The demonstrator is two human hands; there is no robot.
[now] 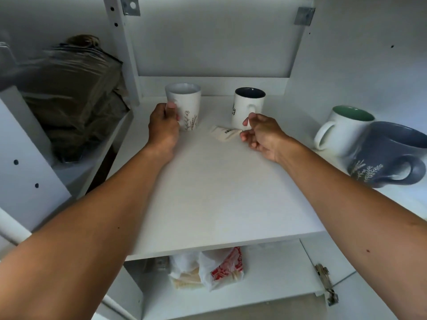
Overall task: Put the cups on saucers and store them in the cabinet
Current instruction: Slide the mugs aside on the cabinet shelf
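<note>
The left hand [163, 125] is closed round the handle side of the floral white cup [184, 107], thumb pressed on the wall, the cup standing upright on the cabinet shelf [208, 192] near the back. The right hand [261, 137] is half open and empty, fingers curled loosely, its thumb just beside or brushing the handle of the dark-lined white cup [248, 107]; which, I cannot tell. That cup also stands upright, handle turned toward the hand, with a small crumpled label [225, 133] lying on the shelf at its foot. So each cup lies straight ahead of its own hand. Farther right stand a green-lined white mug [344, 128] and a grey-blue mug [388, 155]. No saucers are in view, so the pairing step looks not yet done.
</note>
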